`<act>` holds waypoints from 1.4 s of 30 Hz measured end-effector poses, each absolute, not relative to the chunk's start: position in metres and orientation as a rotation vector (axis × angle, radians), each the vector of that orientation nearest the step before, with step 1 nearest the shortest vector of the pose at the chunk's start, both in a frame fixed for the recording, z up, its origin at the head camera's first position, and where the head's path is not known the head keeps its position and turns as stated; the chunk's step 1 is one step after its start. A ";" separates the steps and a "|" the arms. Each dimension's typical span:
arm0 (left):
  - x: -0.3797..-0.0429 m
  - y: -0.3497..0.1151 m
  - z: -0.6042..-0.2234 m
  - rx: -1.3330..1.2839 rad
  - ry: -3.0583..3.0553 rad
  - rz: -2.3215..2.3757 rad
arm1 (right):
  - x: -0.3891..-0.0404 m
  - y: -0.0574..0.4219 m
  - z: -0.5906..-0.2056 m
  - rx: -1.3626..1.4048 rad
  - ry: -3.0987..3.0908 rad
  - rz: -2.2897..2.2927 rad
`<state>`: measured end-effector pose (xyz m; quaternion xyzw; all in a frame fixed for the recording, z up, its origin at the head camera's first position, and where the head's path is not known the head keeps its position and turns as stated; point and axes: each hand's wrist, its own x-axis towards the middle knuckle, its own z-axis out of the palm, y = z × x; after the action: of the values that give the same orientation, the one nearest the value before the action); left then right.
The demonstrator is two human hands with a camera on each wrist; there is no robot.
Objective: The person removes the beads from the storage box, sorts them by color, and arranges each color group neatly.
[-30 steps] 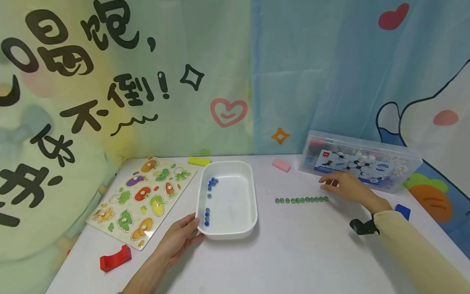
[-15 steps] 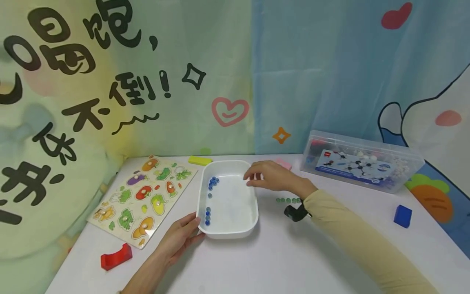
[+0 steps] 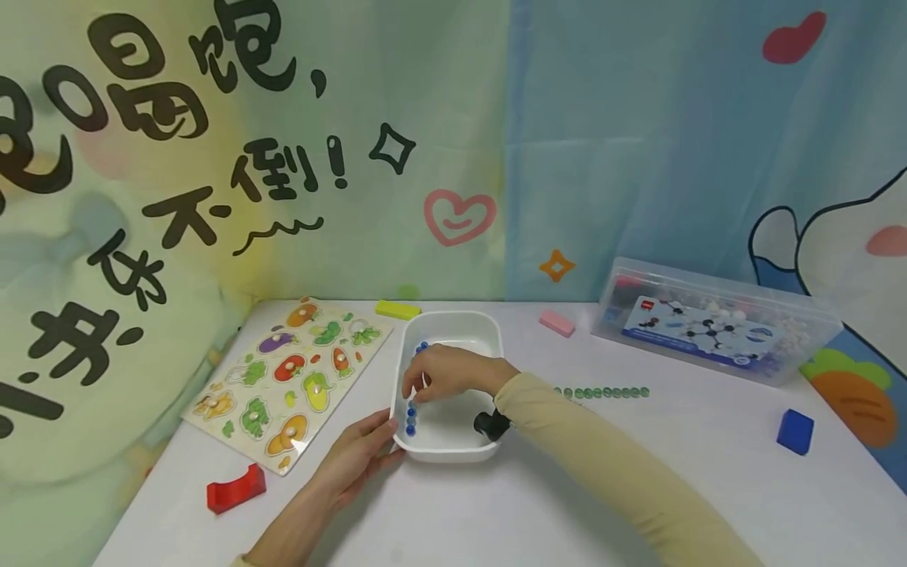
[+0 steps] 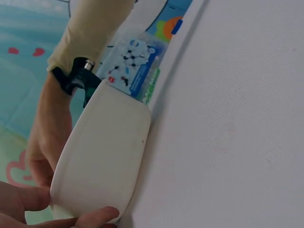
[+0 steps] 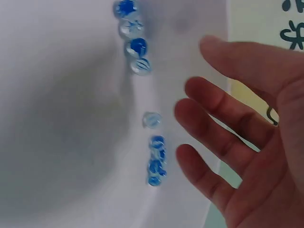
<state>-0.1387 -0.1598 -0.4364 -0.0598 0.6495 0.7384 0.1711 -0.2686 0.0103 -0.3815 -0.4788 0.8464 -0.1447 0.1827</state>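
A white tray (image 3: 446, 454) stands on the table. My left hand (image 3: 357, 449) grips its near left corner; in the left wrist view the thumb lies at the rim and a finger is under the tray wall (image 4: 99, 156). Blue-and-clear glass marbles (image 5: 137, 47) line the tray's left side in two groups, with a single one between them. My right hand (image 3: 453, 372) is inside the tray's outline, over these marbles. In the right wrist view its fingers (image 5: 213, 133) are spread and slightly bent beside the marbles, with nothing between them.
Green marbles (image 3: 609, 392) form a row right of the tray, partly behind the right sleeve. A vegetable puzzle board (image 3: 286, 386) lies left. Around stand a red arched block (image 3: 236, 490), yellow block (image 3: 397, 309), pink block (image 3: 557, 323), blue block (image 3: 795, 431) and clear plastic case (image 3: 716, 319).
My right hand has swept left, from beyond the right end of the green row, across the tray's right rim to the blue marbles. The left hand keeps its grip on the tray.
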 end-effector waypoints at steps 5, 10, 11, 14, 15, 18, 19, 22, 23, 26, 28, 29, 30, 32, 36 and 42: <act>-0.140 -0.159 -0.435 -0.136 1.826 2.099 | -0.267 0.005 -0.391 -1.338 2.319 -0.345; -0.139 -0.160 -0.435 -0.116 1.814 2.100 | -0.264 -0.002 -0.394 -1.355 2.288 -0.259; -0.139 -0.161 -0.435 -0.109 1.810 2.100 | -0.264 -0.003 -0.395 -1.354 2.285 -0.246; -0.138 -0.161 -0.436 -0.094 1.799 2.100 | -0.262 -0.006 -0.398 -1.343 2.285 -0.204; -0.138 -0.161 -0.437 -0.090 1.798 2.100 | -0.261 -0.007 -0.399 -1.332 2.286 -0.202; -0.139 -0.161 -0.438 -0.081 1.799 2.100 | -0.260 -0.009 -0.402 -1.321 2.297 -0.177; -0.139 -0.161 -0.438 -0.081 1.802 2.101 | -0.260 -0.009 -0.402 -1.321 2.302 -0.168; -0.139 -0.161 -0.439 -0.090 1.810 2.101 | -0.259 -0.011 -0.403 -1.322 2.313 -0.151; -0.139 -0.161 -0.439 -0.093 1.809 2.101 | -0.259 -0.011 -0.403 -1.319 2.316 -0.148; -0.139 -0.161 -0.439 -0.099 1.810 2.103 | -0.258 -0.011 -0.404 -1.318 2.321 -0.133; -0.139 -0.161 -0.440 -0.106 1.807 2.104 | -0.258 -0.010 -0.403 -1.326 2.321 -0.138; -0.139 -0.161 -0.440 -0.105 1.804 2.105 | -0.259 -0.008 -0.403 -1.337 2.323 -0.143; -0.139 -0.160 -0.441 -0.105 1.804 2.106 | -0.259 -0.007 -0.401 -1.336 2.325 -0.155; -0.139 -0.160 -0.441 -0.110 1.806 2.105 | -0.260 -0.002 -0.397 -1.336 2.336 -0.186; -0.139 -0.159 -0.441 -0.137 1.831 2.097 | -0.264 0.011 -0.384 -1.315 2.367 -0.269; -0.139 -0.158 -0.439 -0.198 1.873 2.074 | -0.270 0.046 -0.356 -1.302 2.418 -0.361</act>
<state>-0.1394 -0.1577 -0.4394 -0.0697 0.6590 0.7295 0.1691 -0.2703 0.0459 -0.3563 -0.4619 0.8579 -0.1281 0.1850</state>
